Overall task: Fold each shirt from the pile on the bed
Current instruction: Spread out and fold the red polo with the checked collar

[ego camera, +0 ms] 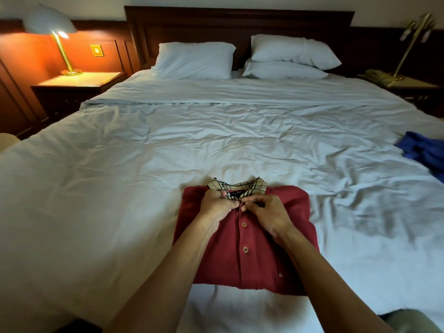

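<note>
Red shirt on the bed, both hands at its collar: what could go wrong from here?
The left hand and right hand pinch the red shirt at its collar; tugging there could pull the folded body crooked. The sheet underneath is rumpled, so the fold may shift.

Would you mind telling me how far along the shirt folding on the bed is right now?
Done: the red shirt lies front up on the bed as a folded rectangle. In hand: the left hand and right hand pinch its placket just below the plaid collar, apparently at the top button. Left: a blue garment lies crumpled near the bed's right edge, not yet folded. No other shirts are in view.
</note>
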